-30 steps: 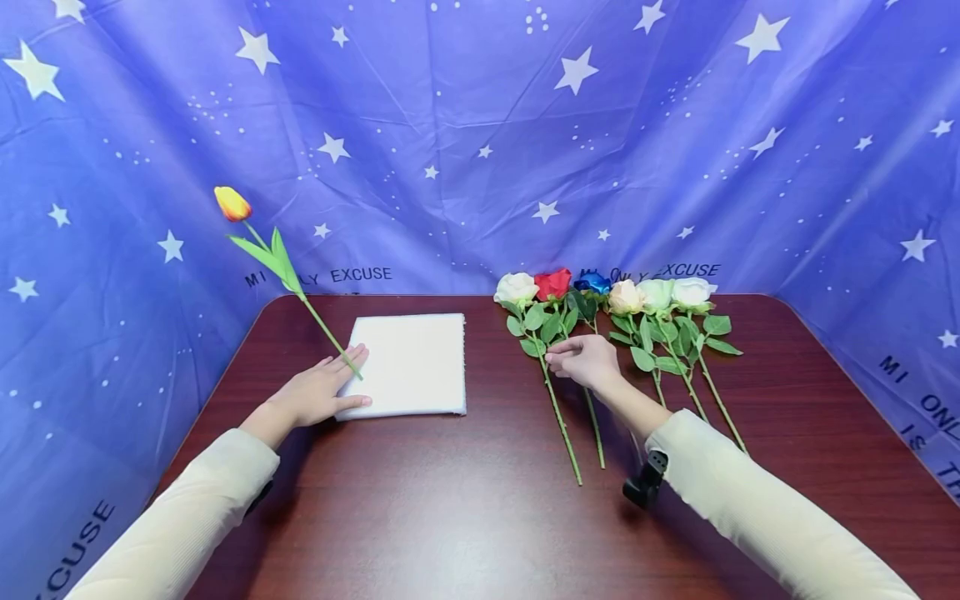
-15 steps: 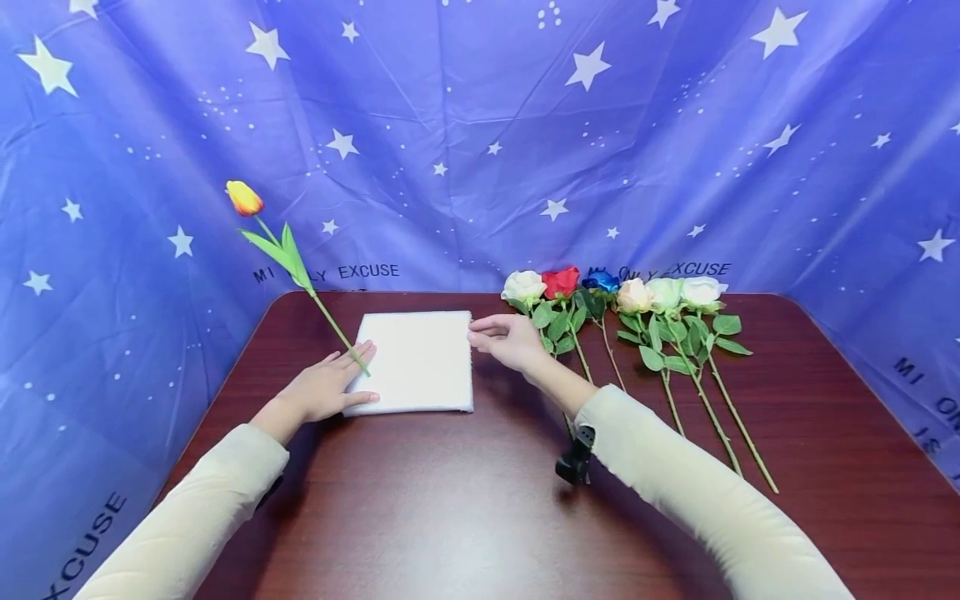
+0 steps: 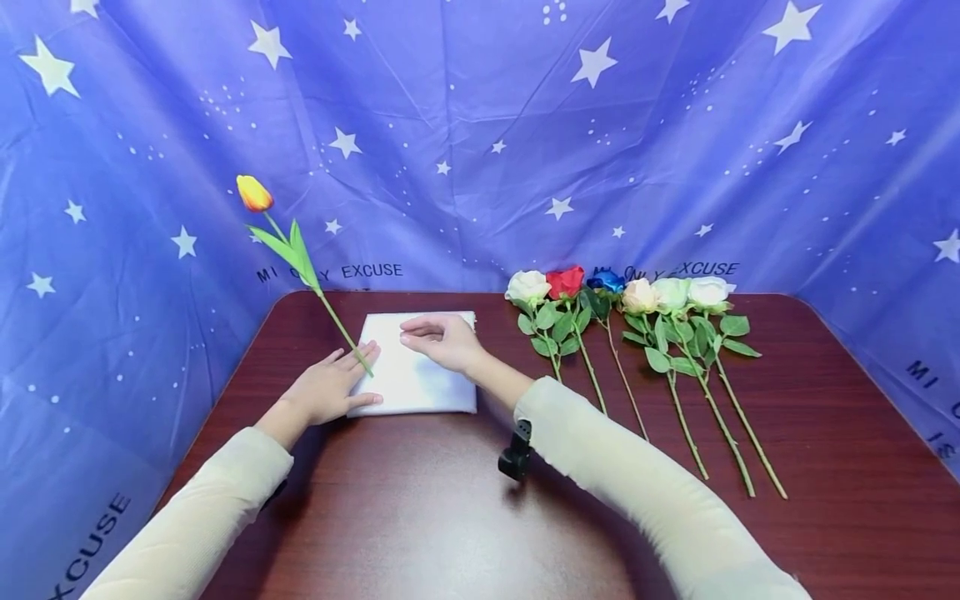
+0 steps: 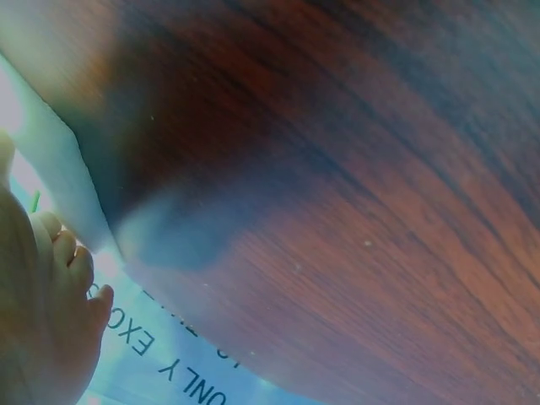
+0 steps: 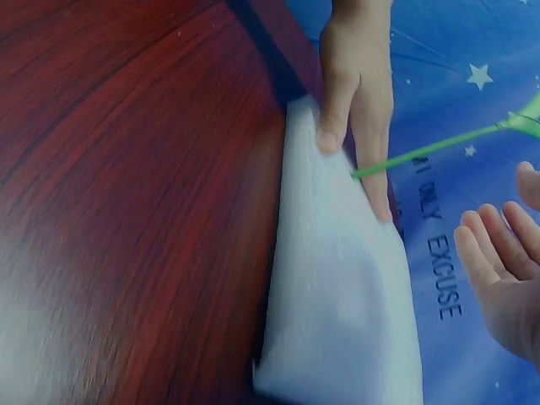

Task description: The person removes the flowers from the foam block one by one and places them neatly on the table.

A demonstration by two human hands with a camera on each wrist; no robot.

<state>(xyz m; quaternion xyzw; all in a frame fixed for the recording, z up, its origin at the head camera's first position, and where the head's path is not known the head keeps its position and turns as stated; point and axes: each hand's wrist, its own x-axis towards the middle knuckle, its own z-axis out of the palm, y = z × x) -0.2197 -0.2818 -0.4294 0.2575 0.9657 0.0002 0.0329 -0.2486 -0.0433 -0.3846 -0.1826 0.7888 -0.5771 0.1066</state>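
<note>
A white foam block [image 3: 420,387] lies flat on the table. My left hand [image 3: 326,392] rests on its left edge with straight fingers. A yellow-and-red tulip [image 3: 255,193] stands tilted to the left, and its green stem [image 5: 430,152] meets the block's top beside the left fingers. Over the block hovers my right hand [image 3: 450,342], fingers loosely bent, nothing between them. The right wrist view shows this hand [image 5: 506,278] apart from the stem. In the left wrist view only part of the left hand [image 4: 55,312] appears, at the block's edge.
Several artificial roses lie in a row on the table's right: cream [image 3: 528,287], red [image 3: 566,282], blue [image 3: 606,281], peach [image 3: 641,296], pale green [image 3: 672,293] and white [image 3: 710,292]. A blue starry curtain [image 3: 450,125] closes off the back and sides.
My right hand has moved left from the roses to above the foam block. The left hand stays on the block, and the tulip keeps its tilt. The view has shifted slightly.
</note>
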